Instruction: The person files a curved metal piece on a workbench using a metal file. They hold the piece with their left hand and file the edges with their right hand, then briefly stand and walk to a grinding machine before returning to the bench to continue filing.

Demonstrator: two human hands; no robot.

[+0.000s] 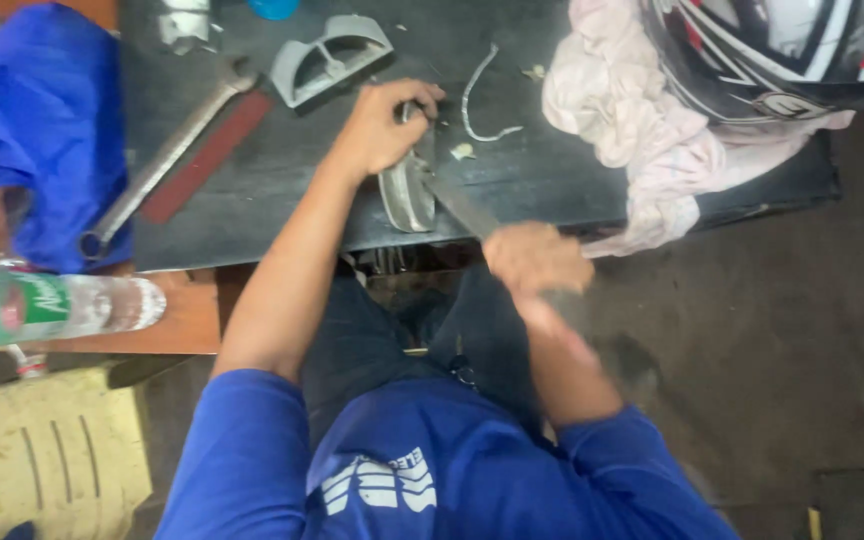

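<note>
At the far left of the frame a blue cloth lies bunched, and below it a clear plastic bottle rests on its side, a green label wrapped round its left part. Under the bottle, in the lower left corner, sits a pale yellow stool with three slots in its top. Further right, a long wrench lies slantwise on the dark bench, with a flat red bar just beside it. Near the top edge, a grey curved plastic cover sits above your left hand.

Your left hand is clenched over the top of a curved metal part, pressing it down at the bench's near edge, centre frame. Your right hand, blurred, is closed round the handle end of a flat file, whose blade runs up and left to touch the metal part. A thin pale trimming curls on the bench just right of your left hand.

Further right, a pinkish rag lies heaped and hangs over the bench edge, and a helmet in black, white and red rests on it in the upper right corner.
</note>
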